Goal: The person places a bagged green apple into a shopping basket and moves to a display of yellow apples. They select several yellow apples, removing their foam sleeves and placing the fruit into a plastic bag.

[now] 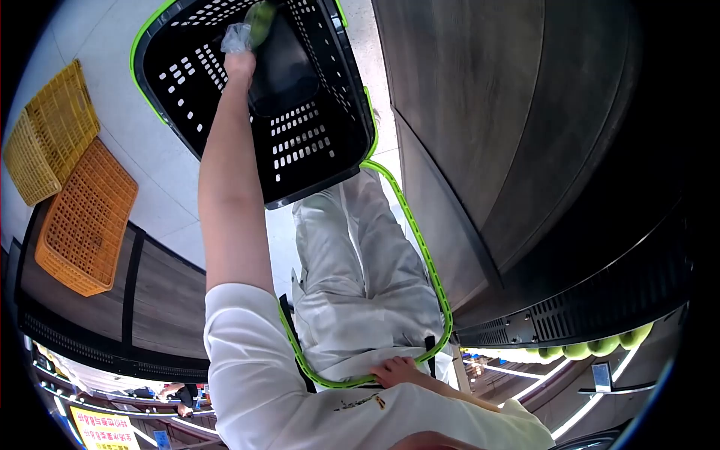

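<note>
My left arm reaches down into a black shopping basket (315, 150) with a bright green rim. My left hand (240, 66) is closed around the gathered top of a clear plastic bag (237, 37). Just beyond it, at the basket's far end, lies a smooth green fruit or vegetable (260, 24), partly hidden by the bag. At my waist, my right hand (396, 371) is closed on the basket's long green handle (411, 217), which loops back toward my body. Perforated walls surround the bare dark floor of the basket.
A yellow woven basket (54, 131) and an orange one (86, 217) stand at the left. A dark wood-panelled counter (480, 112) rises close on the right. Round green fruits (600, 346) line a shelf at lower right. A yellow sign (105, 429) shows at lower left.
</note>
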The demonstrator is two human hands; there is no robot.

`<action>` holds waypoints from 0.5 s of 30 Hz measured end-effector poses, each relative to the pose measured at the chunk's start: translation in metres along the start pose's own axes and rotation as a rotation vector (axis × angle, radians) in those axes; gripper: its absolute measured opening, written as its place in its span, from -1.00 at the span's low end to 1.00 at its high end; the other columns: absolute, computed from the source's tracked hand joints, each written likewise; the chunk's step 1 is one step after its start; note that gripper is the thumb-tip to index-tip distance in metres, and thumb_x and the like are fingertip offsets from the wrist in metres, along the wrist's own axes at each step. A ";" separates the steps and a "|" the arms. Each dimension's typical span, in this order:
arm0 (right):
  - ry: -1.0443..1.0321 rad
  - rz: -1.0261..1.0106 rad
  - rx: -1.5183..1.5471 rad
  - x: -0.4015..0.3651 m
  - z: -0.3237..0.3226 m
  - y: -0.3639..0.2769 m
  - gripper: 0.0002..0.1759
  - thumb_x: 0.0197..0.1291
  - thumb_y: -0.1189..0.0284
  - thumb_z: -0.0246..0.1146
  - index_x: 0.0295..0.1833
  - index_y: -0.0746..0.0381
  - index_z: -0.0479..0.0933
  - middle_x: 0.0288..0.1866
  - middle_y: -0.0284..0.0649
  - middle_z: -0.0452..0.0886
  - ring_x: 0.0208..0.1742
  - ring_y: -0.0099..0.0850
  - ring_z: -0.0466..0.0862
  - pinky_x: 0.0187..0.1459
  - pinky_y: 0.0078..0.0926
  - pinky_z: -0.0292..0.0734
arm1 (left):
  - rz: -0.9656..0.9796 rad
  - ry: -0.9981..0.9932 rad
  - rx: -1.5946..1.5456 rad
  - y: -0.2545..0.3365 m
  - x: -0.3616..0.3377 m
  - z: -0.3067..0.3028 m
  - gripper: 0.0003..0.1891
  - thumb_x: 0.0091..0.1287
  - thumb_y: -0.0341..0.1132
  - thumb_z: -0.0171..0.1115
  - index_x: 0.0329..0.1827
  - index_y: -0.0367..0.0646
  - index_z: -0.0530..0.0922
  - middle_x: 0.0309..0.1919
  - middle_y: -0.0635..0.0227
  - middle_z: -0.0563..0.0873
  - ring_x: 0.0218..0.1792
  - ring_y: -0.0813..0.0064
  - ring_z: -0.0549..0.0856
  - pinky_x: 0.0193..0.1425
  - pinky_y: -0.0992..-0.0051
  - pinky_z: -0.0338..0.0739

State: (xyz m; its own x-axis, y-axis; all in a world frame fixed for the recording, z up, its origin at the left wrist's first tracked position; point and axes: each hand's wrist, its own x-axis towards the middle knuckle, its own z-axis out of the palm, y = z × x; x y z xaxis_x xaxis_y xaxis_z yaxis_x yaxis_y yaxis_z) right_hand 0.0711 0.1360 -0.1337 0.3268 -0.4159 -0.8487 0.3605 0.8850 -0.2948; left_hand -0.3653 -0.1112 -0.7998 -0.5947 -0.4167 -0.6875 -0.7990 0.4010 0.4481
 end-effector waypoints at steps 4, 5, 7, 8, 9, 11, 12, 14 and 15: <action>0.089 -0.063 -0.010 -0.004 0.006 0.004 -0.61 0.41 0.08 0.26 0.31 -0.20 0.56 0.15 -0.22 0.65 0.26 -0.11 0.60 0.26 0.08 0.35 | 0.092 -0.051 0.208 0.016 0.019 -0.008 -0.57 0.40 -0.25 0.12 0.25 -0.29 0.63 0.15 -0.15 0.75 0.25 -0.10 0.71 0.33 0.17 0.59; 0.085 -0.059 -0.005 -0.005 0.005 0.003 -0.61 0.41 0.08 0.26 0.31 -0.20 0.56 0.15 -0.22 0.65 0.26 -0.11 0.60 0.26 0.08 0.35 | 0.089 -0.057 0.210 0.022 0.022 -0.013 -0.57 0.40 -0.25 0.12 0.25 -0.29 0.63 0.15 -0.15 0.75 0.25 -0.10 0.71 0.33 0.17 0.59; 0.204 -0.102 0.027 -0.013 -0.003 -0.004 -0.62 0.45 0.12 0.23 0.31 -0.12 0.54 0.13 -0.19 0.64 0.22 -0.07 0.60 0.21 0.10 0.37 | 0.205 -0.148 0.437 0.030 0.026 -0.024 -0.48 0.41 -0.27 0.11 0.42 -0.26 0.53 0.29 -0.03 0.71 0.27 0.14 0.73 0.26 0.23 0.58; 0.197 -0.102 0.031 -0.017 -0.006 -0.008 -0.62 0.45 0.12 0.23 0.31 -0.12 0.54 0.13 -0.19 0.64 0.22 -0.07 0.60 0.21 0.10 0.37 | 0.200 -0.152 0.442 0.031 0.026 -0.027 -0.48 0.41 -0.27 0.11 0.42 -0.26 0.53 0.29 -0.03 0.71 0.27 0.14 0.73 0.26 0.23 0.58; 0.175 -0.095 0.029 -0.018 -0.011 -0.010 -0.62 0.46 0.13 0.22 0.32 -0.10 0.53 0.15 -0.18 0.63 0.22 -0.06 0.59 0.22 0.11 0.36 | 0.120 -0.122 0.369 0.037 0.027 -0.030 -0.50 0.40 -0.32 0.10 0.39 -0.31 0.53 0.24 -0.01 0.73 0.22 0.17 0.74 0.23 0.25 0.59; 0.168 -0.091 0.019 -0.013 -0.017 -0.007 -0.62 0.48 0.14 0.20 0.33 -0.07 0.52 0.16 -0.16 0.63 0.23 -0.05 0.59 0.23 0.11 0.36 | 0.089 -0.021 -0.029 0.005 0.080 -0.011 -0.58 0.38 -0.45 0.10 0.30 -0.36 0.57 0.10 0.13 0.76 0.05 0.25 0.77 0.10 0.29 0.65; 0.138 -0.090 0.008 -0.012 -0.015 -0.006 -0.62 0.48 0.14 0.20 0.34 -0.08 0.52 0.18 -0.16 0.62 0.25 -0.05 0.58 0.24 0.11 0.35 | 0.024 -0.040 -0.175 0.010 0.088 -0.014 -0.56 0.34 -0.40 0.18 0.26 -0.43 0.59 0.09 0.07 0.77 0.06 0.24 0.78 0.12 0.31 0.64; 0.099 -0.089 0.001 -0.013 -0.014 -0.009 -0.62 0.49 0.14 0.19 0.35 -0.09 0.51 0.19 -0.15 0.61 0.26 -0.05 0.57 0.25 0.11 0.34 | -0.009 -0.046 -0.348 0.015 0.099 -0.021 -0.50 0.30 -0.37 0.30 0.27 -0.48 0.58 0.07 0.10 0.77 0.03 0.28 0.78 0.10 0.35 0.63; 0.087 -0.083 0.002 -0.013 -0.017 -0.010 -0.62 0.50 0.13 0.18 0.35 -0.09 0.51 0.20 -0.15 0.60 0.28 -0.05 0.56 0.27 0.11 0.33 | -0.010 -0.044 -0.347 0.028 0.091 -0.027 -0.50 0.30 -0.37 0.30 0.27 -0.48 0.58 0.07 0.10 0.77 0.03 0.28 0.78 0.10 0.35 0.63</action>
State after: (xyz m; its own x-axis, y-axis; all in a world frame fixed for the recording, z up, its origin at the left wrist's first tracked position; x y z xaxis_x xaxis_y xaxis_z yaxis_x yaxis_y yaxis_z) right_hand 0.0485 0.1362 -0.1269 0.2187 -0.4675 -0.8565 0.3849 0.8479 -0.3645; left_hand -0.4436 -0.1596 -0.8346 -0.5887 -0.3804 -0.7132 -0.7917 0.0933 0.6038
